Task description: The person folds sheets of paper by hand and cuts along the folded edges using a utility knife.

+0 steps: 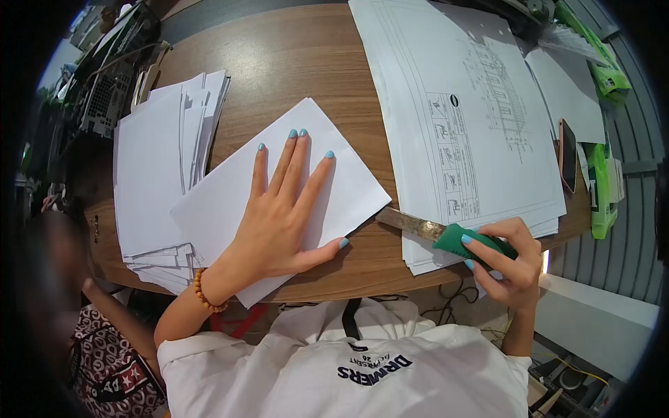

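head view, nearest me: a white shirt (300, 362) fills the bottom, with another person (115, 369) close at its left. just past the shirt, a bead bracelet (202, 292) rings the left wrist.

what worries me is the left hand (282, 209): its thumb points toward the knife (428, 230), so a leftward slip could nick it, most likely if the blade breaks free suddenly. too light a palm could also let the paper (345, 188) skid. the blade crosses the edge of the drawings (418, 139) too, so i reckon a careless dip might score them.

as for pose, the left hand lies flat, palm down on the paper, fingers long and parted, thumb swung out; it grips nothing and, i judge, pins by pressure alone. the right hand (509, 261) is curled round the knife's green handle, holding it low, the blade aimed left at the paper's right corner. whether the tip touches that corner or sits just under it, i cannot tell.

the paper lies askew on the desk (293, 56), in front of the shirt, its left side overlapping the stack (150, 167). the drawings are on its right, reaching away toward the desk's far side. beyond the right hand, a phone (568, 157) rests at their right edge, with green packaging (598, 188) just past it.
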The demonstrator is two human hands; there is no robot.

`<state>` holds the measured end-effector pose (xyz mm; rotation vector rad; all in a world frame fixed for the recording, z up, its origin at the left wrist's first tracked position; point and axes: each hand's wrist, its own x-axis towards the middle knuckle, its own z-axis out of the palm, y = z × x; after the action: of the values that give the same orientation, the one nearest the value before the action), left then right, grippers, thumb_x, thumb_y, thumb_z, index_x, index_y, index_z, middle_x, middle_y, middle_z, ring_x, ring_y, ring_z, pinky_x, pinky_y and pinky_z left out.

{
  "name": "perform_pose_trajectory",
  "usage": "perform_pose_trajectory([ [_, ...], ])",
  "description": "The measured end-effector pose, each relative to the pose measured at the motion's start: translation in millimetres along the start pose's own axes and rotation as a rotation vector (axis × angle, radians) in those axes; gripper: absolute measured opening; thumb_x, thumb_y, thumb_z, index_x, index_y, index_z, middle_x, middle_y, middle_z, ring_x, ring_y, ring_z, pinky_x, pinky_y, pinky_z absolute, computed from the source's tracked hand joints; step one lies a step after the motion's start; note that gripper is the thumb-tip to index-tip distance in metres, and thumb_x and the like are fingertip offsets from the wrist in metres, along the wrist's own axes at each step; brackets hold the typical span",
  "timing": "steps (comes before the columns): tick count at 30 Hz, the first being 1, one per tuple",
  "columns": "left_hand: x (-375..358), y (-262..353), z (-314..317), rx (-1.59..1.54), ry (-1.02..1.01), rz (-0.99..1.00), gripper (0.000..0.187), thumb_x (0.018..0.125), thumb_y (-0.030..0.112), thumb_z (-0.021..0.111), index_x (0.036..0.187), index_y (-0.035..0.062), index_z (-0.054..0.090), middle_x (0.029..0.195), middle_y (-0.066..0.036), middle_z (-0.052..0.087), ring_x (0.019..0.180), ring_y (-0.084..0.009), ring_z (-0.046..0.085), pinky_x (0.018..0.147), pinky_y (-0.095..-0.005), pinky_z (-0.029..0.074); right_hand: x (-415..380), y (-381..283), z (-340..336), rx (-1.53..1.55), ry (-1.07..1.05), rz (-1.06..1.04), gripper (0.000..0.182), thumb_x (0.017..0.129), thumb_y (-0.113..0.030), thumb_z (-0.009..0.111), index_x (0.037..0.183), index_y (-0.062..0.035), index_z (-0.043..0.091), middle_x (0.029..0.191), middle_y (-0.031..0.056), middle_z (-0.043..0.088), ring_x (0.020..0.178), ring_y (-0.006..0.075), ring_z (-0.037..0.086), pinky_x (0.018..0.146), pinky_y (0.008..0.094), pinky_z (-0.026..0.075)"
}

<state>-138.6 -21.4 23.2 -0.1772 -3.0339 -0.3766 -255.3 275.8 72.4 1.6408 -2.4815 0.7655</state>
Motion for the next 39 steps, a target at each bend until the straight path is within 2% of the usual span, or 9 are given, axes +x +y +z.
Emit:
perform_pose_trajectory([
  [8, 0, 1, 0, 0.008, 0.001, 0.003, 0.086, 0.075, 0.053, 0.055, 0.137, -0.0013, 0.031, 0.143, -0.031, 0.019, 0.136, -0.0404, 0.016, 0.108, -0.0547, 0.006, 5, 1, 2, -0.008, -0.002, 0.003, 0.041, 0.055, -0.002, 0.071, 0.095, -0.0078, 0.07, 0.086, 0.0086, 0.06, 0.071, 0.0223, 0.057, 0.054, 0.0301, 0.046],
  [13, -1, 0, 2, 0.052, -0.03, 0.017, 0.088, 0.081, 0.062, 0.044, 0.138, -0.0023, 0.028, 0.143, -0.031, 0.017, 0.136, -0.0409, 0.014, 0.108, -0.0547, 0.004, 7, -4, 13, -0.03, 0.022, 0.02, 0.039, 0.057, -0.003, 0.072, 0.096, -0.0077, 0.07, 0.086, 0.0085, 0.059, 0.072, 0.0223, 0.057, 0.054, 0.0299, 0.047],
  [25, 1, 3, -1, 0.1, -0.076, -0.007, 0.087, 0.083, 0.058, 0.043, 0.136, -0.009, 0.025, 0.142, -0.034, 0.015, 0.136, -0.0432, 0.011, 0.108, -0.0552, 0.002, 13, -3, 29, -0.104, 0.087, -0.002, 0.035, 0.061, -0.004, 0.072, 0.096, -0.007, 0.069, 0.089, 0.0093, 0.059, 0.074, 0.0232, 0.057, 0.054, 0.0294, 0.047],
  [33, 1, 2, 0, 0.067, -0.066, -0.002, 0.087, 0.084, 0.057, 0.043, 0.136, -0.0091, 0.023, 0.142, -0.034, 0.014, 0.136, -0.0441, 0.011, 0.107, -0.0561, 0.002, 67, 20, 52, -0.095, 0.146, -0.079, 0.032, 0.065, -0.005, 0.071, 0.096, -0.0083, 0.069, 0.089, 0.0082, 0.058, 0.074, 0.0216, 0.057, 0.054, 0.0299, 0.048],
  [39, 0, 2, -1, 0.051, -0.068, 0.007, 0.087, 0.083, 0.057, 0.044, 0.137, -0.0082, 0.023, 0.142, -0.034, 0.014, 0.136, -0.0439, 0.011, 0.107, -0.0563, 0.003, 129, 40, 78, -0.091, 0.194, -0.22, 0.026, 0.076, -0.014, 0.067, 0.102, -0.0149, 0.068, 0.09, 0.0063, 0.059, 0.074, 0.0191, 0.058, 0.053, 0.0298, 0.048],
])
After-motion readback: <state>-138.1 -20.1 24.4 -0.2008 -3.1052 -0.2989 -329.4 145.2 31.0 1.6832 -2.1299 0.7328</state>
